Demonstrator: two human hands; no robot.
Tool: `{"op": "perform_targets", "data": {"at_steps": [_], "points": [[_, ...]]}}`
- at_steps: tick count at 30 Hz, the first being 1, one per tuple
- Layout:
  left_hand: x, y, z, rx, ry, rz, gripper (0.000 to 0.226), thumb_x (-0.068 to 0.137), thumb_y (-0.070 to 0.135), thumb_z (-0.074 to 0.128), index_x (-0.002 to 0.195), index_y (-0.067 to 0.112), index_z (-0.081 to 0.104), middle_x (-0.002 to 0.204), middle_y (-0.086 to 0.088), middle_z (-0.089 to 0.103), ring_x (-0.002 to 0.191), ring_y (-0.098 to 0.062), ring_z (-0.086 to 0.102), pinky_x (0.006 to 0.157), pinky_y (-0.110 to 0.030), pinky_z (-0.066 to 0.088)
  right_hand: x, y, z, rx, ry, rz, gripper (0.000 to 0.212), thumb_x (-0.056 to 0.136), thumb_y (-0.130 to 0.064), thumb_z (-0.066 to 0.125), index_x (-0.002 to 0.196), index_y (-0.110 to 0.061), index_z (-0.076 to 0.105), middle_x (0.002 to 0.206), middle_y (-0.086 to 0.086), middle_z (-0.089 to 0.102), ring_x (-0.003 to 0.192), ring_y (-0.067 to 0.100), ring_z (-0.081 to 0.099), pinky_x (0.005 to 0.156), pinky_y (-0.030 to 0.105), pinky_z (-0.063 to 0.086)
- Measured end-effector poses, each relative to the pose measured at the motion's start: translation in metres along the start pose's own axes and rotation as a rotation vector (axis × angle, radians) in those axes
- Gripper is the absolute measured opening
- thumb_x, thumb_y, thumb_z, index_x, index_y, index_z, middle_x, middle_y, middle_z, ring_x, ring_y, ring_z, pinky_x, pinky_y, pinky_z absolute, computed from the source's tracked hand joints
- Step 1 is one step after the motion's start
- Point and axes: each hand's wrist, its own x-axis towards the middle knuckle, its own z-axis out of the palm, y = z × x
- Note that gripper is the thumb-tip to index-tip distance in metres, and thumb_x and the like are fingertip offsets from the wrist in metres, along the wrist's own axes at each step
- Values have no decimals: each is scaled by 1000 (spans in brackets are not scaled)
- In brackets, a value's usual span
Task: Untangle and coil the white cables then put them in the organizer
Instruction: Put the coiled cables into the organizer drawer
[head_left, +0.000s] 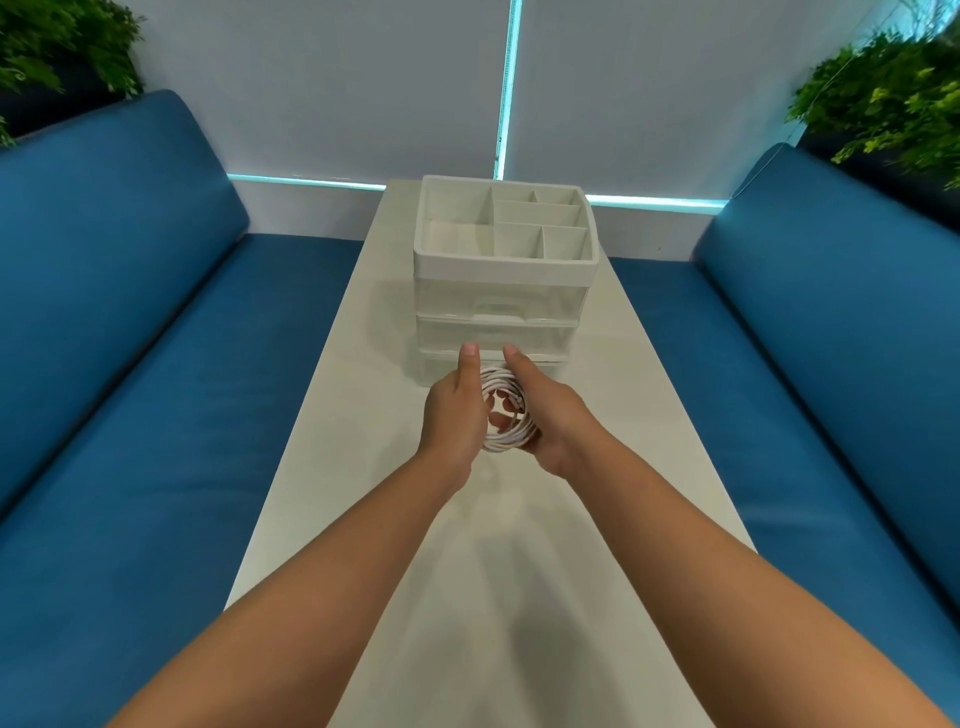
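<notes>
— Where does the head view look from?
— Above the near end of the table (467, 597), facing forward and down, the organizer (504, 265) standing at the far end.

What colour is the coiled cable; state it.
White: the coiled cable, seen in the head view.

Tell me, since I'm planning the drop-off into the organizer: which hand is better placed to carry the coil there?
Probably the right hand. The coiled white cable appears to rest in its curled fingers, while the left hand mainly steadies it from the side. The organizer stands straight ahead, favoring neither.
</notes>
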Motion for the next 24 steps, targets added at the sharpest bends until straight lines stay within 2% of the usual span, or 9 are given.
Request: {"op": "perform_targets", "data": {"at_steps": [2, 5, 8, 11, 14, 16, 19, 21, 24], "points": [[-3, -1, 2, -29, 2, -19, 63, 99, 60, 31, 84, 12, 68, 77, -4, 71, 70, -15, 66, 67, -29, 51, 0, 1, 6, 48, 81, 0, 42, 89, -51, 60, 80, -10, 65, 72, 7, 66, 60, 20, 61, 71, 32, 53], [-4, 3, 4, -37, -15, -34, 60, 99, 61, 32, 71, 17, 62, 59, 4, 58, 55, -9, 53, 59, -25, 42, 2, 3, 8, 80, 195, -32, 40, 90, -45, 57, 68, -12, 57, 56, 3, 50, 50, 18, 45, 58, 30, 42], [-4, 5, 5, -112, -86, -78, 60, 95, 66, 37, 73, 17, 64, 56, 3, 55, 57, -15, 53, 66, -29, 47, 2, 0, 7, 134, 234, -52, 31, 88, -36, 56, 67, -13, 54, 58, 4, 48, 46, 19, 42, 51, 27, 39], [-6, 7, 9, -221, -123, -133, 56, 94, 64, 42, 76, 16, 65, 50, 6, 53, 50, -11, 52, 62, -27, 47, 2, -2, 7, 226, 288, -49, 26, 86, -29, 54, 66, -12, 52, 60, 4, 47, 48, 18, 41, 46, 24, 37], [-7, 10, 15, -361, -82, -222, 51, 92, 61, 52, 74, 15, 64, 52, 4, 52, 50, -11, 48, 60, -27, 45, 3, -1, 9, 280, 359, -80, 27, 87, -26, 53, 65, -11, 49, 60, 3, 46, 51, 18, 41, 46, 25, 36], [-5, 11, 18, -425, -31, -254, 46, 91, 57, 57, 76, 15, 64, 55, 2, 51, 52, -13, 48, 60, -27, 46, 4, 0, 12, 278, 350, -115, 24, 88, -28, 54, 73, -10, 51, 67, 6, 49, 54, 19, 44, 47, 25, 38], [1, 10, 13, -411, 10, -237, 35, 92, 49, 59, 81, 16, 66, 58, 1, 52, 54, -14, 49, 63, -29, 47, 4, -2, 10, 232, 161, -97, 27, 94, -35, 57, 82, -11, 59, 68, 3, 56, 55, 15, 51, 53, 27, 44], [6, 10, 3, -339, 6, -218, 30, 92, 45, 60, 83, 17, 66, 62, -2, 54, 53, -16, 49, 59, -28, 47, 4, -3, 2, 158, 6, -61, 30, 95, -40, 56, 82, -14, 64, 70, 0, 61, 61, 13, 55, 67, 29, 49], [14, 9, -15, -144, -44, -203, 30, 92, 45, 59, 77, 18, 61, 56, -1, 50, 45, -15, 41, 53, -25, 37, 11, -1, -12, -191, -20, -158, 39, 96, -48, 49, 99, -15, 71, 101, 1, 72, 97, 16, 64, 95, 32, 45]]}}
